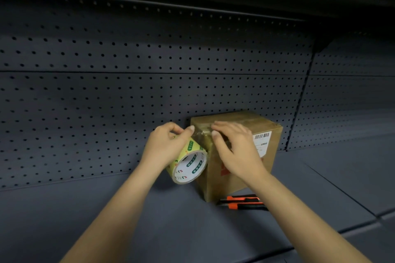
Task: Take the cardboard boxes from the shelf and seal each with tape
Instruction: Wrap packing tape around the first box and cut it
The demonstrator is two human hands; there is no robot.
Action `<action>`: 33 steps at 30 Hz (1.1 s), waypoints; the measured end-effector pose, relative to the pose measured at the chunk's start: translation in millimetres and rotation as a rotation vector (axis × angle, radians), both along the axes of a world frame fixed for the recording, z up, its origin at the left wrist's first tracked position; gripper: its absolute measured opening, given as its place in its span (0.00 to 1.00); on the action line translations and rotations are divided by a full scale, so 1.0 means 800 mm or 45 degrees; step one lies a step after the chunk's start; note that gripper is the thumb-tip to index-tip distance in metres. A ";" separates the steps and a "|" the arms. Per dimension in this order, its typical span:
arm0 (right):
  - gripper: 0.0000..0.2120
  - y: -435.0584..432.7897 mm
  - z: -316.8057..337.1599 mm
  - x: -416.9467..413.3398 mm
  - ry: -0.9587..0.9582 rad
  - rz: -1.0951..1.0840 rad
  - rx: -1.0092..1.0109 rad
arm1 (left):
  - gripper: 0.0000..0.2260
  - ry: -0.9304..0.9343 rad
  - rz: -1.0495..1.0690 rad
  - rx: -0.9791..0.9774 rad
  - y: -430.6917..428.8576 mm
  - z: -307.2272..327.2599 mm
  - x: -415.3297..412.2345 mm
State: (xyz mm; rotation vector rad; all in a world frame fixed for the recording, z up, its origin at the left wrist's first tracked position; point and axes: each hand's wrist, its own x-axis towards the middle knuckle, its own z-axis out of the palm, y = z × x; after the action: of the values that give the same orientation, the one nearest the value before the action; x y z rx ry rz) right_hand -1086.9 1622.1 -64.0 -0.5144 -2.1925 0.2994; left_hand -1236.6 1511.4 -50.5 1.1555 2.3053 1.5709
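Barcode label on box, print seemingly illegible

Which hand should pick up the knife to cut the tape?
Right, likely: the right hand only presses on the box, and the knife lies on the shelf just below it. The left hand grips the tape roll.

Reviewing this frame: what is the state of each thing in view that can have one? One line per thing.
cardboard box: closed, standing on the shelf, clear tape over its top edge.
tape roll: lifted, against the box's side, strip pulled onto the box.
left hand: grips the tape roll.
right hand: presses the tape onto the box.
utility knife: lying by the box's base; blade unclear.
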 end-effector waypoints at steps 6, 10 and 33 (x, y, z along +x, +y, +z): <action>0.25 0.008 -0.003 0.009 -0.071 0.057 -0.038 | 0.25 -0.195 -0.225 0.112 -0.015 -0.019 0.001; 0.21 0.016 0.003 0.028 -0.087 0.144 -0.047 | 0.21 -0.217 -0.367 0.145 -0.021 -0.020 0.014; 0.11 -0.005 0.026 0.055 -0.045 -0.168 -0.329 | 0.18 -0.340 -0.565 -0.010 0.001 -0.062 0.048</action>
State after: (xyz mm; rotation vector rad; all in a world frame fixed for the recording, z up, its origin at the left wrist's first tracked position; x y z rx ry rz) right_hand -1042.7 1618.0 -42.8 -0.8087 -2.1536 0.5090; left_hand -1198.5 1512.0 -100.0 1.2567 1.7388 1.4413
